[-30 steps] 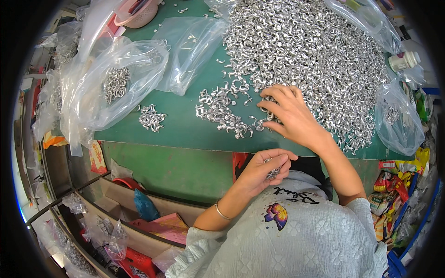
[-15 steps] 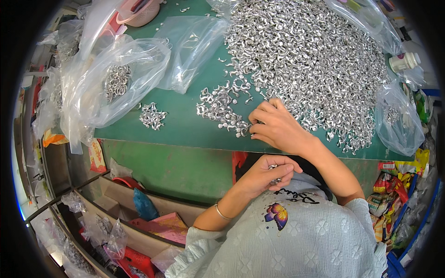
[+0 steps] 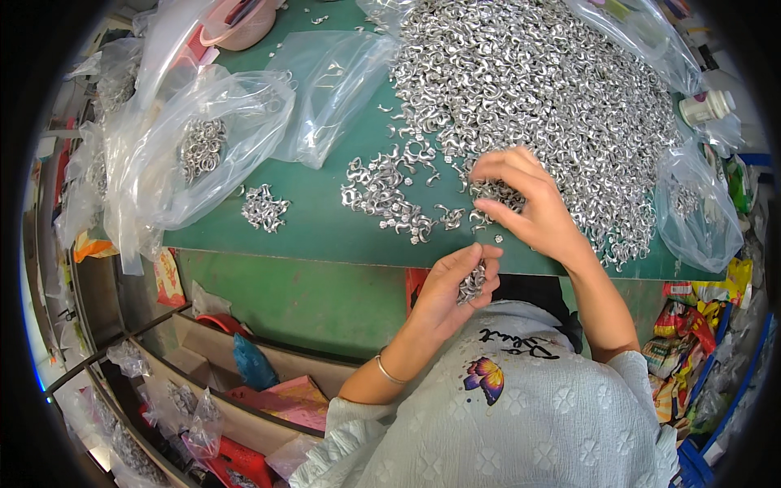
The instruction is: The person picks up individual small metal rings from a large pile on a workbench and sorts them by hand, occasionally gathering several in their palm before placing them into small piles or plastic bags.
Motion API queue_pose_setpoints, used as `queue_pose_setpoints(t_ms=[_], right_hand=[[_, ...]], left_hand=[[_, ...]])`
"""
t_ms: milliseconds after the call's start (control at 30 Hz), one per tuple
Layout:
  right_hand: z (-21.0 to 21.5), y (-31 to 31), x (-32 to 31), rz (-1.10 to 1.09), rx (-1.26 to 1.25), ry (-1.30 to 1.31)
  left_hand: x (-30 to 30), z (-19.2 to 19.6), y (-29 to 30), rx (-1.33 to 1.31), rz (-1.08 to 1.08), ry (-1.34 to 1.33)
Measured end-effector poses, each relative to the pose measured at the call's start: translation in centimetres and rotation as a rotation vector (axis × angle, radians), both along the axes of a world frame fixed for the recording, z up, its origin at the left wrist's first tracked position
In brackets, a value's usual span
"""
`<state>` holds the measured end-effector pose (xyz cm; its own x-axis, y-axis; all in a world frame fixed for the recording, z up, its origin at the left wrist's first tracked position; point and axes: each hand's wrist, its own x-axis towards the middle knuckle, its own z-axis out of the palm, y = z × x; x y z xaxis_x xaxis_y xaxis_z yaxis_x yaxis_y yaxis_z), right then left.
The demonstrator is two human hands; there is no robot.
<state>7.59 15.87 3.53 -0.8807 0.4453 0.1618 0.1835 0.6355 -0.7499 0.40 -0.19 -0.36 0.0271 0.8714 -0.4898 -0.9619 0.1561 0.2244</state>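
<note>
A large heap of small curved silver metal pieces [image 3: 545,89] covers the right part of the green table [image 3: 317,232]. My right hand [image 3: 533,203] is at the heap's near edge, thumb and fingers apart in a curve over some pieces. Below the table's front edge, my left hand [image 3: 447,293] is curled around a handful of silver metal pieces [image 3: 472,285], which show between thumb and fingers. A looser cluster of pieces [image 3: 378,191] lies left of my right hand. Farther left sits a small separate pile [image 3: 264,209].
A clear plastic bag [image 3: 244,122] holding silver rings [image 3: 203,146] lies at the left, beside a flat clear bag [image 3: 329,89]. A pink basket [image 3: 248,28] stands at the far left. On the right are a white bottle [image 3: 706,107] and another clear bag [image 3: 695,215].
My right hand has moved right onto the heap's edge and its fingers have spread. My left hand has turned and shifted slightly left, so the pieces in it show more.
</note>
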Motion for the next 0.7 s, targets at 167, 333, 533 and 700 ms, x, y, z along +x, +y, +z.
queue_pose_setpoints(t_ms=[167,333,533,700], right_hand=[[-2.1,-0.9,0.4,0.050,0.385,-0.132],[-0.9,0.2,1.9,0.166,0.359,-0.186],[-0.8,-0.2,0.7,-0.044,0.362,-0.200],[-2.2,-2.3,-0.2,0.145,0.390,-0.185]], left_hand=[[0.1,0.6,-0.1,0.020,-0.070,0.005],[0.0,0.3,-0.3,0.034,-0.073,-0.020],[-0.1,0.8,-0.1,0.030,-0.131,0.022],[0.1,0.5,-0.3,0.057,-0.145,0.014]])
